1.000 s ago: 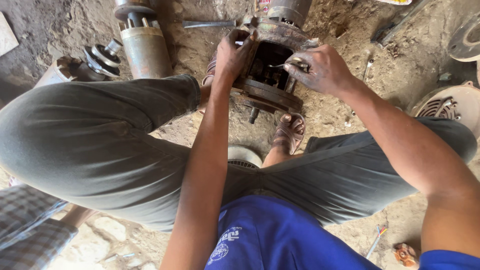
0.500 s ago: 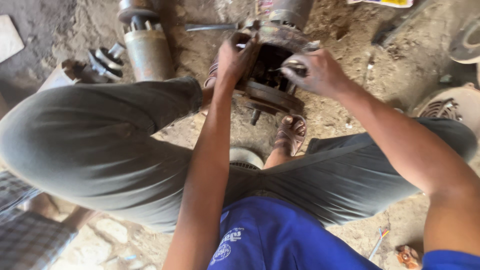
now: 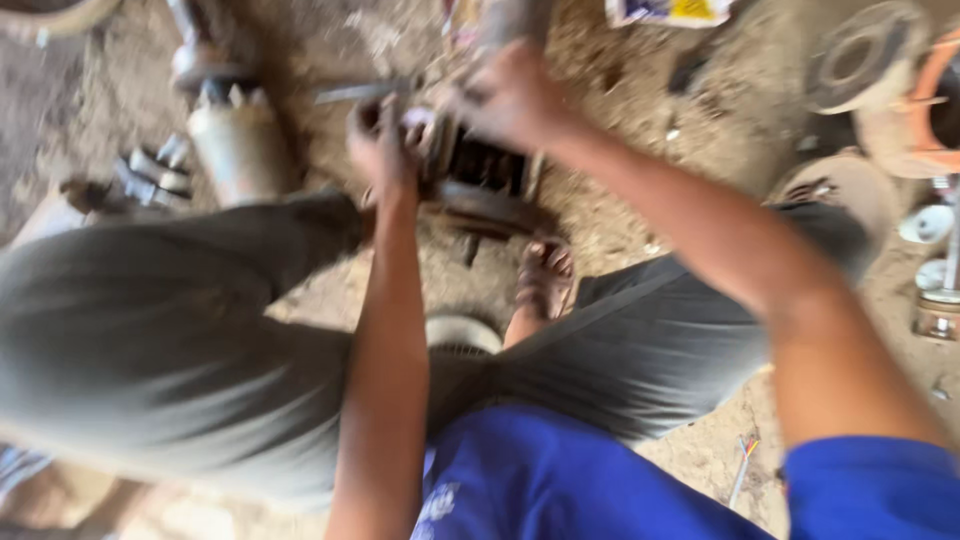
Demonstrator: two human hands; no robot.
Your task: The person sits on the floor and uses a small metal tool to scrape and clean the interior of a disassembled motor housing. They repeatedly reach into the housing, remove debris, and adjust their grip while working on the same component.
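Note:
A rusty round motor housing [image 3: 488, 190] stands on the dirt floor between my knees, its dark inside facing me. My left hand [image 3: 380, 140] grips its left rim with bent fingers. My right hand [image 3: 510, 95] is closed over the top of the housing. The picture is blurred, so I cannot tell whether a small tool is in the right hand. A bare sandalled foot [image 3: 545, 275] rests just below the housing.
A grey metal cylinder [image 3: 235, 150] and small gear parts [image 3: 150, 178] lie at the left. Round metal covers [image 3: 850, 60] and an orange-rimmed part [image 3: 925, 110] sit at the right. Small wires [image 3: 742, 465] lie on the dirt near my right thigh.
The view has swung and blurred. My right hand has moved from the right rim of the housing up over its top. My left hand stays on the left rim.

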